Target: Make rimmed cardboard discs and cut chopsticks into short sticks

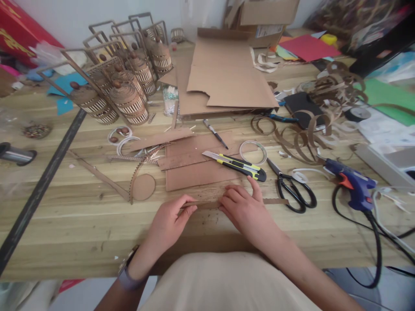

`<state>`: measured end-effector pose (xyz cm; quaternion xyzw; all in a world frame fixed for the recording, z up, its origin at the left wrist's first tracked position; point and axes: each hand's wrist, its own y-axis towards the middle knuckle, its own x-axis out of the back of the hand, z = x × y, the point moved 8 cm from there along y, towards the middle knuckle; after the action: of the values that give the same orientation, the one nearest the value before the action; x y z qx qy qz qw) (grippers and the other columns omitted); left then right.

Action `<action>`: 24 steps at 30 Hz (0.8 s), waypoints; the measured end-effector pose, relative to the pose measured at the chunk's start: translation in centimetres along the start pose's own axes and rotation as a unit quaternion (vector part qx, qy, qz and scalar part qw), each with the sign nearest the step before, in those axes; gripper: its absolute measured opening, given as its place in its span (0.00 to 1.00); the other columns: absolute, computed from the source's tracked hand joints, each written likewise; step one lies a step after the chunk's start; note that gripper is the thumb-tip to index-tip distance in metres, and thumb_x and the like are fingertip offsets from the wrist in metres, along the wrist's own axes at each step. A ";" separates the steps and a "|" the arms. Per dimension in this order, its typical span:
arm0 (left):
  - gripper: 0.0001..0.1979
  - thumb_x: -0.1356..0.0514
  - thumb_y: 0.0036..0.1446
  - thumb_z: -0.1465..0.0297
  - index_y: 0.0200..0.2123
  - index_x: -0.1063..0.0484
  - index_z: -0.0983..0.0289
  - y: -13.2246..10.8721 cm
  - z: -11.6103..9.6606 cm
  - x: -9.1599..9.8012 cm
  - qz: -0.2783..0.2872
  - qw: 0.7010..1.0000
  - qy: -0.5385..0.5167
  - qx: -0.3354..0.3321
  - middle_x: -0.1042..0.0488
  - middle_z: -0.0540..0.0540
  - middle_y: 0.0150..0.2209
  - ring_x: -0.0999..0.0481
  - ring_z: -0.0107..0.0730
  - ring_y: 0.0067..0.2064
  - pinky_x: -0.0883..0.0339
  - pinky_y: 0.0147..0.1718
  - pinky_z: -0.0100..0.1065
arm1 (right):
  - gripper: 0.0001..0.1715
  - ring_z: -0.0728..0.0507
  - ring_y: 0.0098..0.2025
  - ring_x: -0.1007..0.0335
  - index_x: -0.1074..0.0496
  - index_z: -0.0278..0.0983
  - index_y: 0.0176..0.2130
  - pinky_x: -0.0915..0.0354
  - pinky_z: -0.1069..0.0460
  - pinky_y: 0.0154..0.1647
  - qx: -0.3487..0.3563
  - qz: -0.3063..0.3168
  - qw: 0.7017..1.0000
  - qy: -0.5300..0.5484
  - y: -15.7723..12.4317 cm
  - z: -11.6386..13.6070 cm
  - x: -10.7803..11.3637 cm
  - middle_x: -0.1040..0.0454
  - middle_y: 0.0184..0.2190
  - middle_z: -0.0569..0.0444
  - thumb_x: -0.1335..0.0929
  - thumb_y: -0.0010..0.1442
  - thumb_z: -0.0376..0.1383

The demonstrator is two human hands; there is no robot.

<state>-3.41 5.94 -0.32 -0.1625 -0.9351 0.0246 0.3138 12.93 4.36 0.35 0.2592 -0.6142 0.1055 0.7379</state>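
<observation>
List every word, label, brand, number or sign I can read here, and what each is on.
None can be read clearly.
Red box, top left: gold marks, cut off and too blurred to read.
White label on the cardboard box: print too small to read.
Black strip on the table: pale marks, too blurred to tell whether they are writing.
Cardboard strip at the fingers: no writing visible.

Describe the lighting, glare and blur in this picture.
Head view: light is diffuse, shadows mostly soft; head view: the silver cylindrical spool shows pale highlights; head view: the upper-right corner looks smeared, whereas the long yellow-and-black utility knife is clearer.
</observation>
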 end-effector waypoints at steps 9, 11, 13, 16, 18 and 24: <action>0.08 0.46 0.62 0.66 0.36 0.28 0.60 0.0 0.1 -0.4 0.017 1.000 0.002 -0.005 0.19 0.52 0.34 0.20 0.35 0.37 0.31 0.35 0.32 | 0.12 0.45 0.44 0.31 0.28 0.39 0.30 0.69 0.38 0.68 0.000 -0.011 1.000 -0.002 0.0 0.0 0.0 0.26 0.30 0.56 0.35 0.65 0.29; 0.08 0.46 0.61 0.66 0.36 0.28 0.60 0.0 0.1 -0.3 0.011 1.000 0.000 0.003 0.20 0.52 0.33 0.21 0.35 0.36 0.31 0.34 0.31 | 0.12 0.45 0.44 0.31 0.28 0.39 0.31 0.69 0.38 0.67 -0.001 -0.009 1.000 -0.003 0.0 -0.1 -0.1 0.26 0.30 0.56 0.36 0.65 0.30; 0.08 0.46 0.61 0.65 0.37 0.29 0.60 0.0 0.3 0.0 -0.003 1.000 0.004 0.021 0.21 0.51 0.32 0.22 0.34 0.33 0.32 0.33 0.31 | 0.12 0.44 0.44 0.31 0.27 0.39 0.31 0.69 0.38 0.67 0.000 -0.008 1.000 -0.003 -0.1 0.0 -0.3 0.26 0.30 0.56 0.36 0.65 0.30; 0.11 0.46 0.61 0.62 0.41 0.30 0.61 0.1 1.0 0.6 -0.033 0.997 0.011 0.062 0.24 0.50 0.28 0.26 0.33 0.28 0.34 0.28 0.31 | 0.14 0.45 0.43 0.30 0.27 0.39 0.31 0.68 0.38 0.67 -0.003 -0.014 1.000 0.001 -0.1 -0.1 -0.3 0.26 0.30 0.56 0.37 0.66 0.30; 0.13 0.46 0.61 0.61 0.44 0.31 0.62 0.4 1.4 1.0 -0.046 0.995 -0.001 0.084 0.24 0.51 0.29 0.26 0.34 0.28 0.34 0.28 0.32 | 0.15 0.45 0.43 0.30 0.27 0.39 0.30 0.69 0.39 0.67 -0.005 -0.021 1.000 0.004 0.0 -0.1 -0.2 0.25 0.30 0.56 0.37 0.66 0.30; 0.23 0.47 0.62 0.60 0.58 0.41 0.64 2.7 1.1 2.7 -0.134 0.985 -0.097 0.051 0.26 0.63 0.53 0.25 0.41 0.53 0.31 0.48 0.40 | 0.19 0.45 0.41 0.29 0.26 0.39 0.30 0.68 0.40 0.67 0.001 -0.037 0.999 0.012 0.1 0.0 0.3 0.25 0.29 0.55 0.40 0.68 0.30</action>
<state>-5.33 9.41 0.00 -0.0162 -0.9719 0.0457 0.2304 12.96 4.37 0.64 0.2808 -0.5954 0.0817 0.7483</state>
